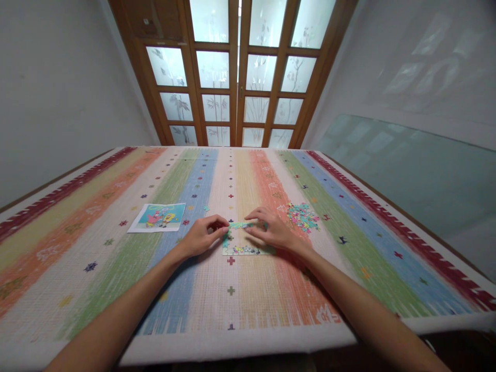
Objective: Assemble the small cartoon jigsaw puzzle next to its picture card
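Head view looks down on a table covered with a striped cloth (116,268) in many colours. At its middle lies a partly built jigsaw (244,247), a pale rectangle with joined pieces along its near edge and a green strip of pieces along its far edge. The left hand (201,236) sits at the jigsaw's left far corner, its fingertips pinched together on the end of that green strip. The right hand (273,227) lies flat over the jigsaw's right far part, fingers spread and pressing on the strip, not closed round anything. Just right of the right hand sits a heap of loose pieces (303,216), close to it but apart. Well to the left of the left hand lies a cartoon reference picture (158,217), flat on the cloth. Beyond the table's far edge stand wooden doors (240,77) with frosted glass panes
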Action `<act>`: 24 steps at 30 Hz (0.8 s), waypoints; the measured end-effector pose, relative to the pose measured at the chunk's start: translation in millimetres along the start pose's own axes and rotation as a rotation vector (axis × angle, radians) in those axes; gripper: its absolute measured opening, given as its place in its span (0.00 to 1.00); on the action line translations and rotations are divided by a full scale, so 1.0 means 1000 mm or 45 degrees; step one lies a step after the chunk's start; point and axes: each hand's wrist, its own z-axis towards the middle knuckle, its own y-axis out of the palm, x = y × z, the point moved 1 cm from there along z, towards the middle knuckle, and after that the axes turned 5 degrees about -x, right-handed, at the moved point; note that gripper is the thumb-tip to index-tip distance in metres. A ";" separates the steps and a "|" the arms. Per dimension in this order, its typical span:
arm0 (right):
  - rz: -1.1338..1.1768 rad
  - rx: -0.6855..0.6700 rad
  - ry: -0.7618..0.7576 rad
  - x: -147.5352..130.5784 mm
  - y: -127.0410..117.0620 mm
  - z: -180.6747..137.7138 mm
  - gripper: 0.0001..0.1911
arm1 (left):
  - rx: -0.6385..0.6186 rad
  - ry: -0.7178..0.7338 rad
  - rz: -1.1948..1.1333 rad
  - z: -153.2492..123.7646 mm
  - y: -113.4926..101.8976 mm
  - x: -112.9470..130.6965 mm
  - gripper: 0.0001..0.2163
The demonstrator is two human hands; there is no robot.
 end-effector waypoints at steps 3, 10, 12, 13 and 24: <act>0.038 -0.033 -0.120 -0.013 0.007 0.000 0.12 | -0.002 -0.009 -0.190 0.000 0.014 0.002 0.13; 0.075 -0.045 -0.193 -0.021 0.019 -0.001 0.13 | -0.034 -0.051 -0.411 -0.002 0.025 0.007 0.16; 0.058 -0.031 -0.199 -0.020 0.020 -0.001 0.11 | -0.044 -0.051 -0.419 -0.002 0.026 0.009 0.17; 0.050 -0.021 -0.206 -0.019 0.020 -0.001 0.11 | -0.045 -0.051 -0.405 -0.002 0.026 0.010 0.16; -0.260 0.026 0.039 0.012 -0.011 -0.004 0.07 | 0.231 0.079 0.851 0.000 -0.015 -0.023 0.14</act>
